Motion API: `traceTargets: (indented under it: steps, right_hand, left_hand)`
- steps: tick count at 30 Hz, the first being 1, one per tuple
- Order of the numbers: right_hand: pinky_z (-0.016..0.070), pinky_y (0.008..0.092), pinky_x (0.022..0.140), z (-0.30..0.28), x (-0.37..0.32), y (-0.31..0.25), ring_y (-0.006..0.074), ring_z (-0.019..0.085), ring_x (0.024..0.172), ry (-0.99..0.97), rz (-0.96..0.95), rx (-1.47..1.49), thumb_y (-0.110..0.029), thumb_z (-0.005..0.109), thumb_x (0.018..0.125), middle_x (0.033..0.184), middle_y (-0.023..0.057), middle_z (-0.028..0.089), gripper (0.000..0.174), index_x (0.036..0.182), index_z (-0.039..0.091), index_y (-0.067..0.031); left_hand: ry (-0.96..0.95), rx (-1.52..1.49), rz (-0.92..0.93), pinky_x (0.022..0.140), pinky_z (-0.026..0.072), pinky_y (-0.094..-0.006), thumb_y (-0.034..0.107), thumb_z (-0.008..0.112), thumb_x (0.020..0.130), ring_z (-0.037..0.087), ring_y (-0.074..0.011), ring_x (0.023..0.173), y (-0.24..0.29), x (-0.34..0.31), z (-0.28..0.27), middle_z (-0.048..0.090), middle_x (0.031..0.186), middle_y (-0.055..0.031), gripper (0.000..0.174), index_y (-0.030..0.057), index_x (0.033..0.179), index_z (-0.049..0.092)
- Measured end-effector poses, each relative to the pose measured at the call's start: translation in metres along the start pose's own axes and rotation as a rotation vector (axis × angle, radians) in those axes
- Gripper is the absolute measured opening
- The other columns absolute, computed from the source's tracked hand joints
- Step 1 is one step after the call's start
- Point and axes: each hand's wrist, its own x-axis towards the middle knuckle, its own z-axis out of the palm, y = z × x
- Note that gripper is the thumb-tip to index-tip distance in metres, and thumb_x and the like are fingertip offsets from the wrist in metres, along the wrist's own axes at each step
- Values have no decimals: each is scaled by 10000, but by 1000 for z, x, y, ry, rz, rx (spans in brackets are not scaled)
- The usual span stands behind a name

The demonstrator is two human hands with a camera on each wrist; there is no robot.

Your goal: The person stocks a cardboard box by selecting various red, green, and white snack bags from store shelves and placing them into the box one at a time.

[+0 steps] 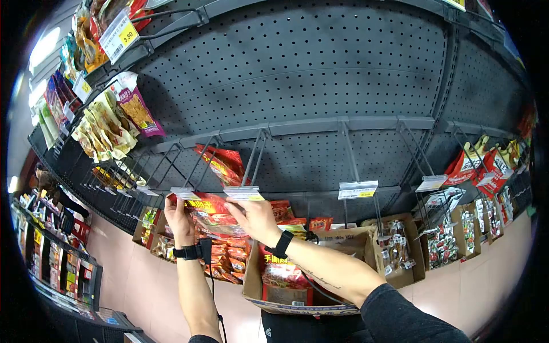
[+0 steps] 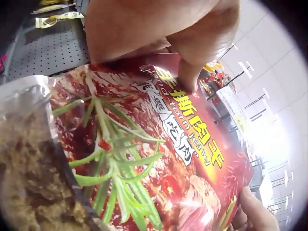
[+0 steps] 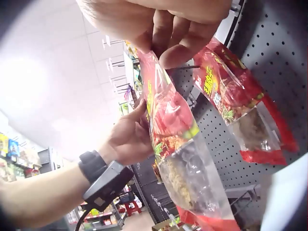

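Observation:
A red bag of hand-torn jerky (image 1: 213, 212) is stretched between both hands, just below the price tags at the hook ends. My left hand (image 1: 180, 218) pinches its left edge, the thumb (image 2: 190, 74) lying on the printed front. At the opposite edge my right hand (image 1: 255, 220) grips the top corner between thumb and fingers. The bag's clear lower window shows brown pieces in the left wrist view. A matching jerky bag (image 3: 240, 106) hangs on a hook beside the held one, and the hanging red bags (image 1: 223, 163) also show in the head view.
An open cardboard box (image 1: 366, 251) with more red jerky bags stands in front of my body. Metal hooks with price tags (image 1: 358, 190) stick out from the grey pegboard (image 1: 297, 68). Boxes of snacks (image 1: 400, 251) line the bottom, and another shelf (image 1: 51, 257) stands at left.

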Motion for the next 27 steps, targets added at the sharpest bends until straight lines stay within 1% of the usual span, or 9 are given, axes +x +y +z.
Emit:
traceTargets:
  steps: [6, 10, 18, 19, 22, 23, 24, 26, 27]
  right_hand:
    - [539, 381, 708, -1, 5, 0, 340, 689, 825, -4, 62, 2, -191, 650, 918, 925, 172, 703, 201, 1034, 698, -33]
    - [539, 404, 716, -4, 3, 5, 363, 672, 835, -10, 65, 31, -133, 630, 907, 961, 181, 690, 189, 1071, 680, -53]
    - [543, 352, 690, -12, 5, 7, 318, 700, 801, 26, 92, -6, -115, 648, 892, 907, 161, 709, 189, 1063, 698, -50]
    - [542, 398, 735, -10, 4, 11, 368, 674, 861, 13, 160, 40, -118, 661, 869, 949, 178, 697, 199, 1051, 681, -40]
    - [541, 393, 759, -7, 1, 22, 371, 675, 887, -50, 199, 63, -107, 665, 855, 962, 195, 693, 242, 1082, 657, -21]
    - [541, 393, 759, -6, 1, 23, 371, 675, 887, -60, 193, 63, -107, 665, 855, 962, 195, 693, 242, 1082, 657, -21]
    - [540, 392, 768, -7, 0, 25, 368, 675, 902, -40, 200, 32, -101, 661, 852, 972, 202, 691, 266, 1103, 642, -15]
    - [539, 387, 793, -18, 0, 29, 346, 680, 946, -95, 259, -88, -94, 653, 846, 1011, 211, 686, 336, 1171, 604, -28]
    - [542, 384, 786, -23, 2, 31, 335, 687, 935, -90, 249, -94, -101, 648, 850, 999, 202, 692, 310, 1150, 617, -29]
  left_hand:
    - [-24, 44, -14, 766, 534, -312, 37, 594, 948, 649, -166, 864, -2, 19, 6, 662, 991, -62, 114, 33, 1060, 572]
    - [-34, 15, -38, 724, 538, -303, 16, 583, 941, 653, -156, 835, -6, 18, 5, 662, 986, -54, 94, 39, 1032, 578]
    - [20, -16, -57, 826, 536, -305, 12, 570, 950, 650, -170, 931, 13, 0, 28, 664, 1048, -74, 215, 9, 1165, 567]
    - [36, -7, -45, 790, 537, -296, 43, 596, 950, 653, -167, 895, 13, 1, 32, 664, 1024, -73, 223, 4, 1167, 562]
    - [26, 42, -52, 720, 534, -277, 60, 623, 942, 655, -157, 844, -1, 13, 30, 664, 996, -70, 227, 7, 1155, 566]
    - [115, 3, -82, 662, 521, -258, 69, 651, 928, 650, -144, 806, -11, 20, 33, 663, 973, -67, 255, 19, 1158, 551]
    - [170, 51, -117, 647, 517, -245, 89, 672, 917, 656, -143, 830, -15, 24, 40, 666, 994, -75, 372, 19, 1246, 512]
    - [222, 21, -75, 726, 523, -262, -12, 611, 894, 624, -154, 886, -32, 41, 55, 633, 1019, -83, 424, -59, 1284, 450]
    - [150, -10, -25, 729, 513, -266, 28, 643, 892, 616, -155, 890, -46, 52, 56, 637, 999, -72, 379, -41, 1232, 489]
